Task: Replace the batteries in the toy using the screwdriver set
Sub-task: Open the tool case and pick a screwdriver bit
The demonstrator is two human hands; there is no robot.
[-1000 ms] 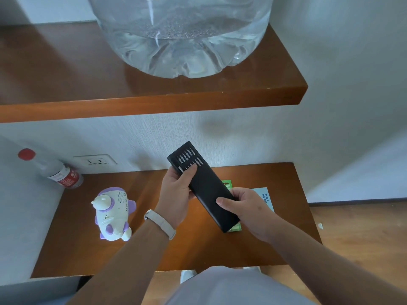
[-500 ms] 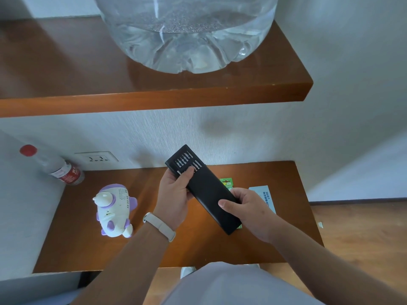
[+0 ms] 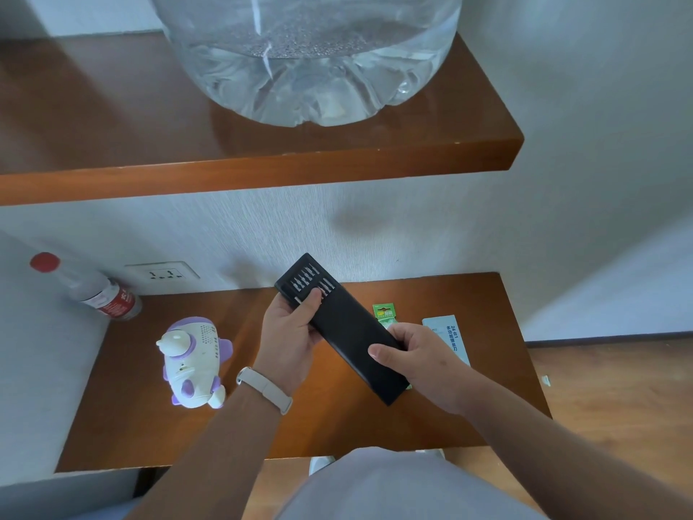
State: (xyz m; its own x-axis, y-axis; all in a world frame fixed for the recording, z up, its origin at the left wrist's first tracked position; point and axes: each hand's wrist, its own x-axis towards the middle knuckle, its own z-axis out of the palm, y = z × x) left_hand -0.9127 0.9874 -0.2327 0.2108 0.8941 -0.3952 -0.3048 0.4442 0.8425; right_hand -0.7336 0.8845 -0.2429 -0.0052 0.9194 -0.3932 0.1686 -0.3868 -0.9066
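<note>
I hold a long black screwdriver set case (image 3: 347, 326) above the lower wooden shelf (image 3: 337, 425). My left hand (image 3: 288, 334) grips its far end, thumb on the inner tray, which is slid out a little and shows rows of silver bits. My right hand (image 3: 416, 364) holds the near end of the sleeve. The white and purple toy (image 3: 193, 364) lies on the shelf to the left of my hands. A green battery pack (image 3: 385, 313) lies on the shelf behind the case, partly hidden by it.
A white and blue leaflet (image 3: 448, 337) lies right of the battery pack. A plastic bottle with a red cap (image 3: 93, 290) leans at the back left by a wall socket (image 3: 163, 273). A big water jug (image 3: 307, 58) stands on the upper shelf (image 3: 262, 170).
The bit tray has slid a little further out of the sleeve under my left thumb. Both hands keep the case in nearly the same spot.
</note>
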